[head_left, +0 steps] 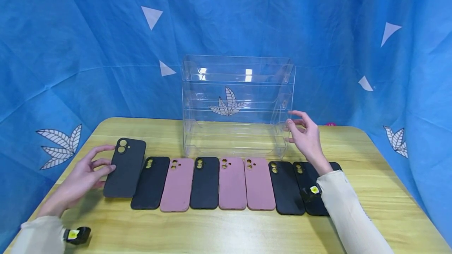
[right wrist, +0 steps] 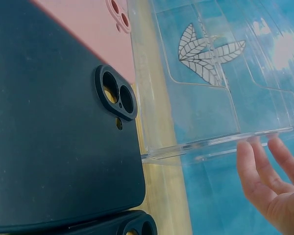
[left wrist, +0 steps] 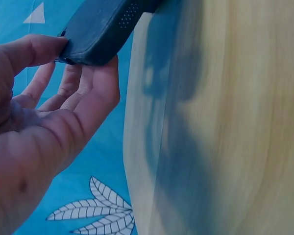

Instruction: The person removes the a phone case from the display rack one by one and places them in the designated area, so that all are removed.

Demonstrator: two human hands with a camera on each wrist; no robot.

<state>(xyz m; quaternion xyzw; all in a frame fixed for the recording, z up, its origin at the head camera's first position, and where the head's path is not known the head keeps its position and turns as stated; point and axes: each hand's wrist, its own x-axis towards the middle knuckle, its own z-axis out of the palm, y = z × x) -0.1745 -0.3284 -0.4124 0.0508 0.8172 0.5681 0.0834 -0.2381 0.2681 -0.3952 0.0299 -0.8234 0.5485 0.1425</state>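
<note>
At the left end of the row, my left hand point(head_left: 84, 171) grips a black phone case point(head_left: 126, 169) by its left edge, raised off the table and tilted. In the left wrist view the thumb and fingers of the left hand point(left wrist: 63, 103) pinch the case point(left wrist: 100, 29) near one end. My right hand point(head_left: 306, 134) is at the right side of a clear tiered display rack point(head_left: 234, 140). Seen from the right wrist, fingertips of the right hand point(right wrist: 279, 181) touch the edge of the rack's side panel point(right wrist: 196, 147), the fingers slightly bent.
Several phone cases lie side by side in front of the rack, such as a pink case point(head_left: 177, 185) and a black case point(head_left: 204, 183). The right forearm passes over the rightmost black case point(head_left: 310, 177). A blue patterned cloth point(head_left: 116, 50) hangs behind the wooden table point(head_left: 226, 232).
</note>
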